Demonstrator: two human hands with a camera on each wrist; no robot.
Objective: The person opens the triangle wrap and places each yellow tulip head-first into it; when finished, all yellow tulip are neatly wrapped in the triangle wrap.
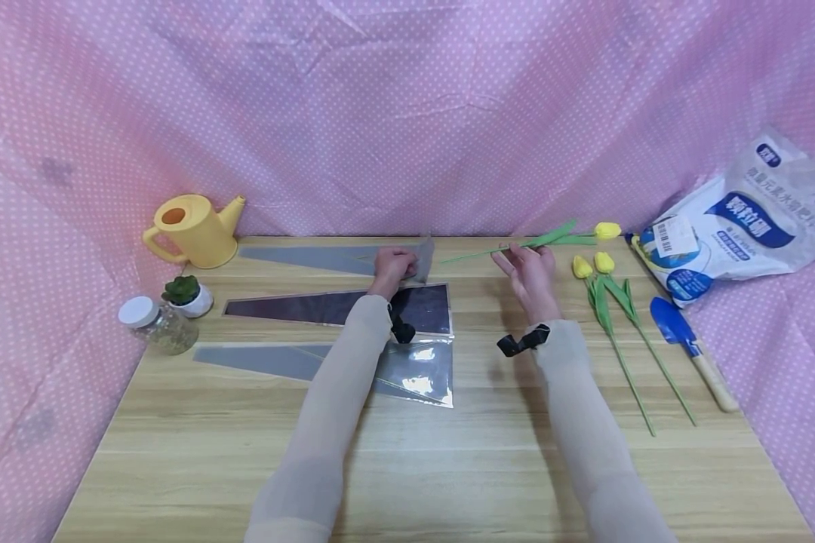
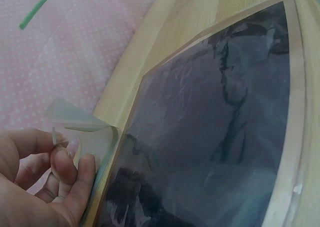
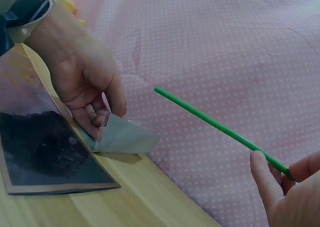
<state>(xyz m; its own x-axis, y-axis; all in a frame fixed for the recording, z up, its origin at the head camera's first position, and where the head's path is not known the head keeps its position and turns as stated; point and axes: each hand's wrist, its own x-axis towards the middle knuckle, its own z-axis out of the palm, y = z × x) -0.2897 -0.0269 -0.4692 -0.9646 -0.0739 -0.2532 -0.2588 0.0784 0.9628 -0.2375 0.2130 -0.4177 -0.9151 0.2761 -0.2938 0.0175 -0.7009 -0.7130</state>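
At the back of the table my left hand pinches the open edge of a grey, see-through flower sleeve, which stands raised at that end. My right hand holds a yellow artificial tulip by its green stem, between thumb and fingers. Its bare stem end points left toward the sleeve's mouth, apart from it. Nearer me lie a dark sleeve and another grey sleeve, both flat. Two more yellow tulips lie to the right of my right hand.
A yellow watering can, a small potted succulent and a lidded glass jar stand at the left. On the right are a blue trowel and a white printed bag. A pink dotted cloth hangs behind the table.
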